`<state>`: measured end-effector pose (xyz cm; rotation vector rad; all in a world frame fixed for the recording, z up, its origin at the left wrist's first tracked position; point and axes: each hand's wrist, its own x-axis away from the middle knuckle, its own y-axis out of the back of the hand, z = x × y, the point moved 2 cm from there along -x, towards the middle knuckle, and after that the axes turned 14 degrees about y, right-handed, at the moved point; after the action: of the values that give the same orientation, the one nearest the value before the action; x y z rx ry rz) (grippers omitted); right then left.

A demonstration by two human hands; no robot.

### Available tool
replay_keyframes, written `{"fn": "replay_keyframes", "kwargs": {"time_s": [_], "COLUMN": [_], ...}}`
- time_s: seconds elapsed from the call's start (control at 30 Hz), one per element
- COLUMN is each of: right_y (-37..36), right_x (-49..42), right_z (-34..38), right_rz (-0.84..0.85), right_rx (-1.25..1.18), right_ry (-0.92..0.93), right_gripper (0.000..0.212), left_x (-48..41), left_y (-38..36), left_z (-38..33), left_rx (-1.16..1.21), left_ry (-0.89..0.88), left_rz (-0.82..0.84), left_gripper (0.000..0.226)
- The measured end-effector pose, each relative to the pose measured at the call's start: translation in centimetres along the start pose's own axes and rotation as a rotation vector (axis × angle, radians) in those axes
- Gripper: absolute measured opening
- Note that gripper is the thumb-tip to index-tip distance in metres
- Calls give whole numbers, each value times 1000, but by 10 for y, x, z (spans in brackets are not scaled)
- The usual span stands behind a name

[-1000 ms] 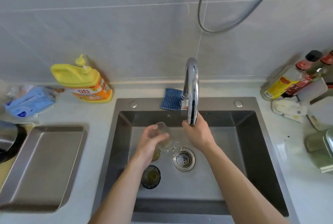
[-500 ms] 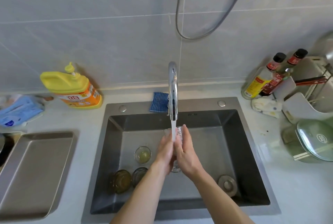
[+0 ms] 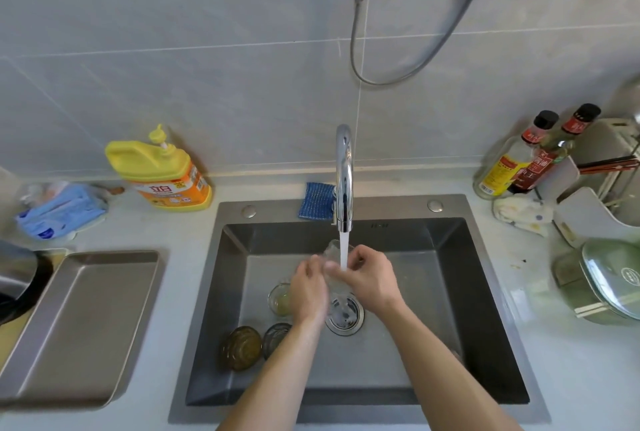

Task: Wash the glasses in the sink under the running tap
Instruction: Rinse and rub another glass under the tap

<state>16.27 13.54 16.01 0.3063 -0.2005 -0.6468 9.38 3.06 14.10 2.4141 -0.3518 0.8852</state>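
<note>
A second ago my right grip point(image 3: 370, 278) was up on the tap point(image 3: 344, 181) and no water showed. Only my left grip point(image 3: 308, 287) had the glass point(image 3: 332, 249). Now the stream point(image 3: 343, 254) runs and both grips are curled round the glass, one on each side, holding it in the water. In the last half second they have only shifted a little on it. I take it the setting up is done and the rinsing of this first glass has begun.

The glass sits between my grips, lifted clear of the sink point(image 3: 450, 292) floor and above the drain point(image 3: 346, 318). Its long axis runs away from me and upward. The mouth points off beyond my grips toward the tap, and the base points back toward me and down. The water lands close to my right thumb. I cannot tell whether it goes into the mouth or strikes the outer wall.

Three more glasses wait on the sink floor. A small one point(image 3: 278, 299) lies just under my left grip. A dark one point(image 3: 275, 339) and an amber one point(image 3: 242, 347) stand nearer me, left of my left forearm. So I judge most of the job is still ahead.
</note>
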Motion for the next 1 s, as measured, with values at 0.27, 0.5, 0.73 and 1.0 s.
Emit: {"fn": "replay_keyframes", "kwargs": {"time_s": [0.27, 0.5, 0.73, 1.0], "right_y": [-13, 4, -13, -23], "right_x": [20, 22, 33, 27], "right_z": [-12, -20, -21, -30], "right_rz": [43, 407, 463, 383], "right_rx": [-129, -111, -237, 239], "right_ry": [-100, -95, -86, 234], "right_gripper": [43, 25, 27, 30], "left_x": [-17, -23, -5, -11], "left_y": [0, 5, -10, -3], "left_z": [28, 26, 9, 4], "left_rx": [656, 574, 592, 733], "left_ry": [543, 449, 644, 662], "left_rz": [365, 333, 567, 487], "left_gripper": [64, 43, 79, 69]}}
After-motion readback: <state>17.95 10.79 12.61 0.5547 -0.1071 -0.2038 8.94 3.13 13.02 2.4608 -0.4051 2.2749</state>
